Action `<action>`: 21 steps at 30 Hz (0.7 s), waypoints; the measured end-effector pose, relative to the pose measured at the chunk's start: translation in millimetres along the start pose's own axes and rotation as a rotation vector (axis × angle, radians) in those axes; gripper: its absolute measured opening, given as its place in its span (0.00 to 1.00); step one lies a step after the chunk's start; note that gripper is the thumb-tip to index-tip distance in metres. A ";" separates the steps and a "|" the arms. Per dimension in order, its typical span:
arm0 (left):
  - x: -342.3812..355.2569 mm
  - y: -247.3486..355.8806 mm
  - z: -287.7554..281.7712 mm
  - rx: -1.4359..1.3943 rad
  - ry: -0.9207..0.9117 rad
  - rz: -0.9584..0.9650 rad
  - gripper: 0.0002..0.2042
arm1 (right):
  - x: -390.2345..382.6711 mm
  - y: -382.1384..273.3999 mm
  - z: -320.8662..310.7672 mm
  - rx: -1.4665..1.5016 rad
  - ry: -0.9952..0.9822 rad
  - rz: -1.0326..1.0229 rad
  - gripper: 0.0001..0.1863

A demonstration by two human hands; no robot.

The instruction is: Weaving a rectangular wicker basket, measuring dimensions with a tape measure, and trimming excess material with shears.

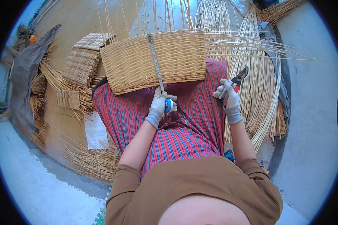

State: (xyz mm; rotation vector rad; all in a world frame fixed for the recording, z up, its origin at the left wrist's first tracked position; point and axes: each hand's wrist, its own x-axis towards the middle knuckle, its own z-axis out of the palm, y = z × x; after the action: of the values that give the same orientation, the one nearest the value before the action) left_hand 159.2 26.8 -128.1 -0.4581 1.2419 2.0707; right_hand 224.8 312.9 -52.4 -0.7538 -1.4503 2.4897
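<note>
A woven wicker panel (127, 62) rests across my lap, with long uncut canes standing out from its far and right edges. Over its weave, from the far edge to the near one, runs a pale measuring tape (155, 60). My left hand (160, 103), in a white glove, is closed at the panel's near edge around the tape's blue and white case. To the right, clear of the panel, my gloved right hand (230, 95) grips pruning shears (238, 78) with red on the handle; their dark blades point away from me.
Bundles of pale canes (248, 75) lie along my right side. At left are woven pieces (82, 58), a grey cloth (28, 75), a white paper sheet (95, 131) and loose canes (88, 155). Red checked cloth (184, 144) covers my legs.
</note>
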 end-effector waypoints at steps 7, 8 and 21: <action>6.2 -14.9 0.5 -0.013 0.038 0.125 0.16 | 0.2 3.6 -2.7 0.021 -0.012 -0.037 0.17; 7.8 -15.3 2.0 -0.061 0.025 0.147 0.15 | 0.0 3.3 -2.5 0.005 -0.002 -0.032 0.17; 12.5 -24.7 43.0 -0.019 -0.036 0.025 0.16 | 2.7 1.6 -9.9 0.043 -0.069 -0.022 0.18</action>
State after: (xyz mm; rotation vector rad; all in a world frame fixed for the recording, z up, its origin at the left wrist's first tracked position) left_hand 169.3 76.8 -130.5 -0.4139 1.2140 2.1047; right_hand 227.6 320.7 -58.7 -0.6479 -1.4144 2.5451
